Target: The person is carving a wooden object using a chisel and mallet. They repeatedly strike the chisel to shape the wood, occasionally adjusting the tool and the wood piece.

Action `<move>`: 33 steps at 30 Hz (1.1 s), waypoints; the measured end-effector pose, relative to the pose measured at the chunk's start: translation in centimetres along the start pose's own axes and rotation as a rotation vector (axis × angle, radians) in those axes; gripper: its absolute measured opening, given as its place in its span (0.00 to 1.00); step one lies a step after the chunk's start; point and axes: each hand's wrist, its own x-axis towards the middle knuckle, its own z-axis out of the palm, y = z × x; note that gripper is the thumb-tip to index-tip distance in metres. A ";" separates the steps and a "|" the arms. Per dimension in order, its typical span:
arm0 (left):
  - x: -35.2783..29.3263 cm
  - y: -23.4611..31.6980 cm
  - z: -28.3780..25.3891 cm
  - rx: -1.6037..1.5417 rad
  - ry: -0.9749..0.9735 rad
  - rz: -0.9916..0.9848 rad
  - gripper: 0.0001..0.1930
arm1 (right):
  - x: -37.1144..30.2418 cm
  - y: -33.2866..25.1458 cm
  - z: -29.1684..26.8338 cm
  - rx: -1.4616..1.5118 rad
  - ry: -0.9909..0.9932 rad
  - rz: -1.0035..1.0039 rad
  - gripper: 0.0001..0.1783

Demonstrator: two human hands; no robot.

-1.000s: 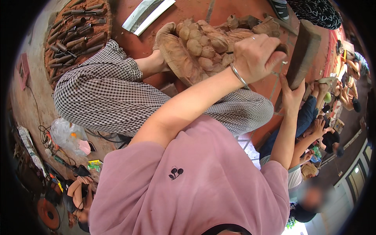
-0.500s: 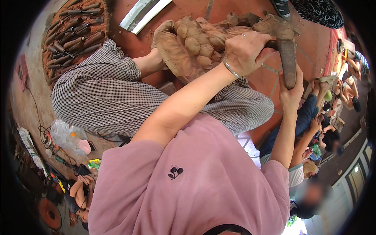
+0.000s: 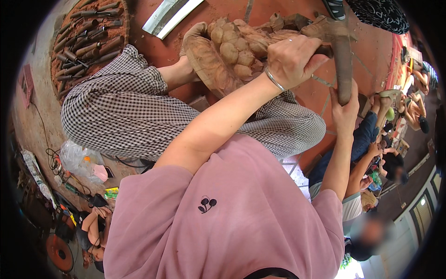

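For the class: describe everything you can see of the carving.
The carving is matte brown, apparently bare wood. Rounded, fruit-like lumps cluster near its middle; a broad, curved, leaf-like part forms its left side, and knobbly shapes extend right. It lies low over the red floor, beyond the bent legs, with a foot at its left edge. The left hand overlaps part of it; whether they touch cannot be told.
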 end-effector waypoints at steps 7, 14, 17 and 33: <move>0.3 0.2 -0.1 0.002 -0.030 -0.023 0.16 | 0.1 1.1 0.1 0.142 0.052 0.062 0.24; 0.1 -0.1 0.1 0.038 -0.034 -0.053 0.15 | -0.2 -0.1 -0.7 -0.011 -0.039 0.070 0.27; 0.4 0.3 -0.1 0.040 -0.075 -0.098 0.14 | -0.6 -1.0 -0.2 -0.158 -0.081 0.034 0.27; 1.3 0.9 -0.4 0.032 -0.037 -0.066 0.15 | -0.3 0.3 -0.7 0.200 0.009 0.042 0.15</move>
